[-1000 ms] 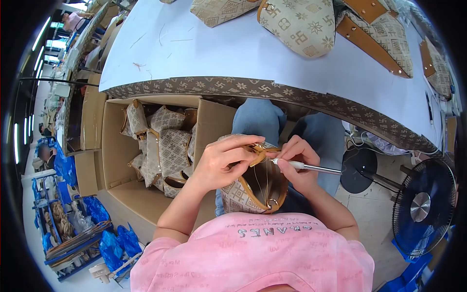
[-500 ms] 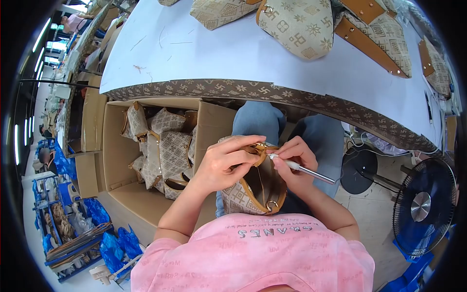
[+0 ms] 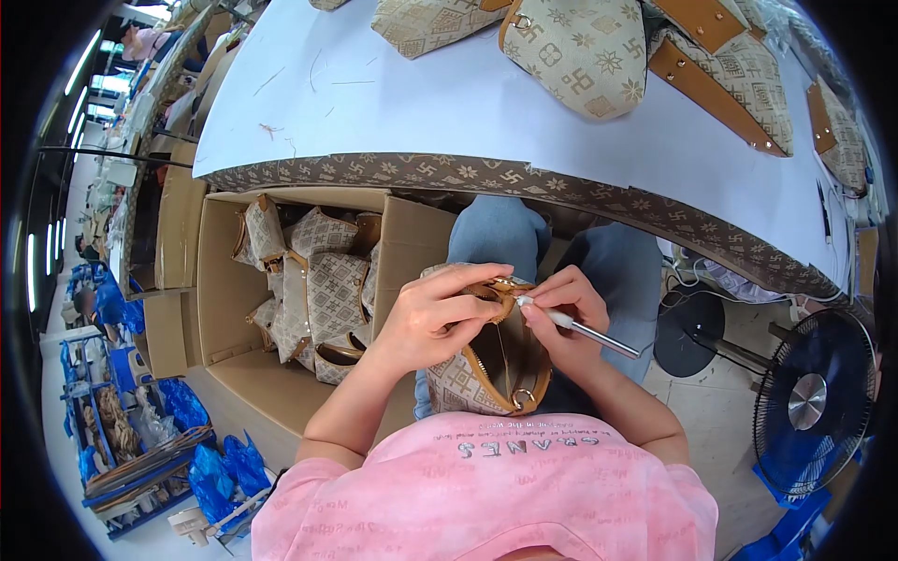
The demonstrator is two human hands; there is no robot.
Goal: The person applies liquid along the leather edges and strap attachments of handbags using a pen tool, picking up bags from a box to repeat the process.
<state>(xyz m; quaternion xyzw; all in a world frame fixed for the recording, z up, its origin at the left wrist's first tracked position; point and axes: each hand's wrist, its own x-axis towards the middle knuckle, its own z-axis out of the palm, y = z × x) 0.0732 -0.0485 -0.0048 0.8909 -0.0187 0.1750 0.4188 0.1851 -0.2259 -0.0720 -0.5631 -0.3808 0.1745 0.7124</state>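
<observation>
A patterned beige bag (image 3: pixel 456 385) with tan zipper trim rests open on my lap, its dark inside showing. My left hand (image 3: pixel 432 316) pinches the bag's tan edge near a gold metal fitting. In my right hand (image 3: pixel 569 313) is a pen-like tool (image 3: pixel 599 339) with a white grip and a metal shaft. Its white end touches the tan trim beside my left fingertips. A gold ring (image 3: pixel 523 398) sits at the bag's near edge, and a thin thread or cord runs across the opening.
A cardboard box (image 3: pixel 217 290) of patterned bags stands at the left. Across the front runs a white table (image 3: pixel 393 112) bearing more bags (image 3: pixel 578 58) and loose threads. A black fan (image 3: pixel 806 400) stands at the right, and blue crates (image 3: pixel 98 421) at the far left.
The tool and my right hand have shifted very slightly left. My left hand keeps its hold on the bag, and the camera view has moved a little.
</observation>
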